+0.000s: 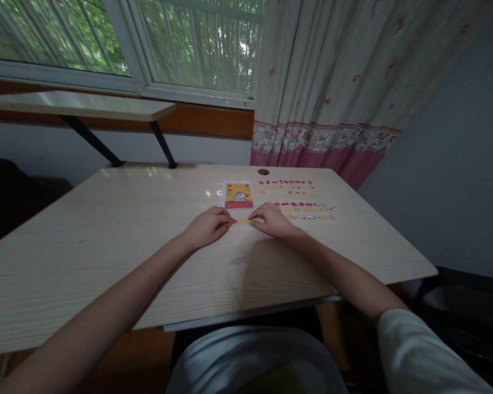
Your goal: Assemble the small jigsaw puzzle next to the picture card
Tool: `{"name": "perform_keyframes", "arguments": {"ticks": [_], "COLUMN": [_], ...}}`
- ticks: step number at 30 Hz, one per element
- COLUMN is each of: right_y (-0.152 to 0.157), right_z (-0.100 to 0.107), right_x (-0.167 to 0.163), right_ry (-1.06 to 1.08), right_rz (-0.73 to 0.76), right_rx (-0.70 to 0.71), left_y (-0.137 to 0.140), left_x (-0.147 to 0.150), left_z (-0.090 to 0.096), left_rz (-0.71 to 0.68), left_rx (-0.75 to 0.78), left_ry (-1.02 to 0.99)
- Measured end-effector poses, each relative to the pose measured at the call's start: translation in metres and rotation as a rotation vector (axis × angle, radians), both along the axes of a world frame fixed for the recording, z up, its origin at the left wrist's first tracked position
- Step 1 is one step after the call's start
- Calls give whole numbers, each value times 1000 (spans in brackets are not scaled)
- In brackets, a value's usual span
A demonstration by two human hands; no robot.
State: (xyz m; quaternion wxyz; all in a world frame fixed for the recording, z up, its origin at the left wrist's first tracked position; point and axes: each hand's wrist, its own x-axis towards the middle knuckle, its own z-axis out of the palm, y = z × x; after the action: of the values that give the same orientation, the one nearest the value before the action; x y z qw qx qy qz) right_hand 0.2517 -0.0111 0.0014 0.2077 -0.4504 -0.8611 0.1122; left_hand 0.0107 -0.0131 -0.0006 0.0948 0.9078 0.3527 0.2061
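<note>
A short row of yellow jigsaw puzzle pieces (pixel 242 221) lies on the table in front of me. My left hand (pixel 210 224) is closed with its fingertips at the left end of this row. At the right end, the thumb and fingers of my right hand (pixel 270 220) are closed on the pieces and hide part of them. Just beyond my hands lies a picture card (pixel 238 195) in yellow and red, showing a white spotted animal. Loose red puzzle pieces (pixel 285 182) and yellow-and-white pieces (pixel 310 209) are spread in rows to the right of the card.
The light wood table (pixel 139 219) has a round cable hole (pixel 263 172) at its back edge. A raised shelf (pixel 86 104) on black legs stands at the back left. A curtain (pixel 324 109) hangs behind, beside a window. A dark chair (pixel 464 306) is at the right.
</note>
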Motion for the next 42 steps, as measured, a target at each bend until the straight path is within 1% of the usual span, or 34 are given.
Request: {"name": "perform_keyframes", "arguments": {"ticks": [6,12,20,26,34,38,42], "right_y": [1,6,5,4,2,0,0], "right_z": [-2,-4,-8,-7,-6,-3,-1], "right_x": [-1,-5,-4,-6,-7,-7,-7], "right_ry": [9,-11,-14,-11,-13,-35,-35], "right_rz": [-24,5,-15,-13,-21,-24,32], "right_rx": [6,-10,-89,-111,-46,-36,-4], "left_y": [-1,-3,-5,-6,-6,-7,-8], "left_x": [1,2,5,7,7,8,8], "left_z": [1,3,7,7,5,6,7], "left_rz": [8,-14,-17,-3,-15,-14,-11], "left_rx": [-6,-11,55,81,88,93,91], "left_ry": [14,28,145,163,149,155,158]}}
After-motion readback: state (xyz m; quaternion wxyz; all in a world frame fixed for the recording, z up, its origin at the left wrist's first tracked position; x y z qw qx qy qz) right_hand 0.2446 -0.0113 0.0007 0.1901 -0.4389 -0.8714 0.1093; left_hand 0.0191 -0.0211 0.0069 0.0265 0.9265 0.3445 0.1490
